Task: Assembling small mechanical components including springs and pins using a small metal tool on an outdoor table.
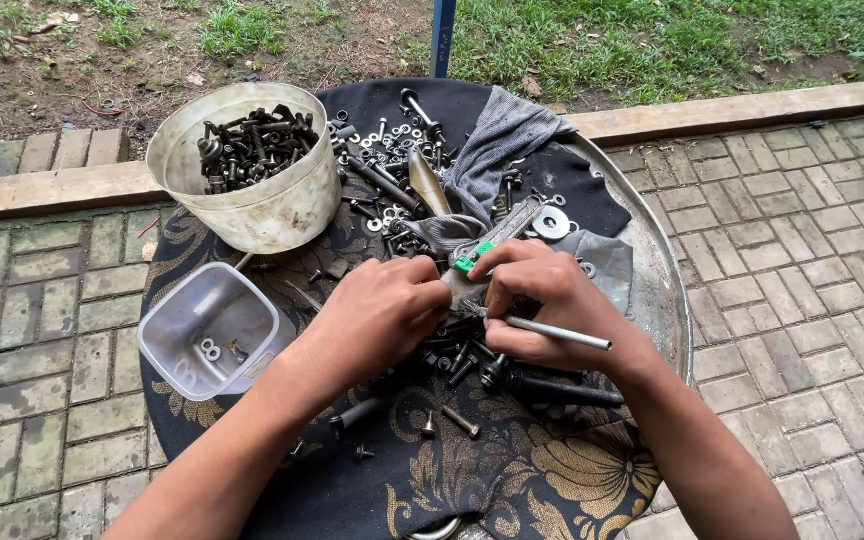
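My left hand (377,315) and my right hand (552,295) meet over the middle of a round table covered in a dark patterned cloth (512,470). Both hands grip a grey tool with a green part (474,258) that lies between them. My right hand also holds a thin silver rod (562,334) that sticks out to the right. Loose bolts and nuts (467,375) lie just under and in front of my hands.
A white bucket (252,190) full of dark bolts stands at the back left. A clear square tub (214,328) with a few washers sits left of my hands. Washers and bolts (392,150), a grey rag (502,140) and a large washer (551,222) lie behind. Brick paving surrounds the table.
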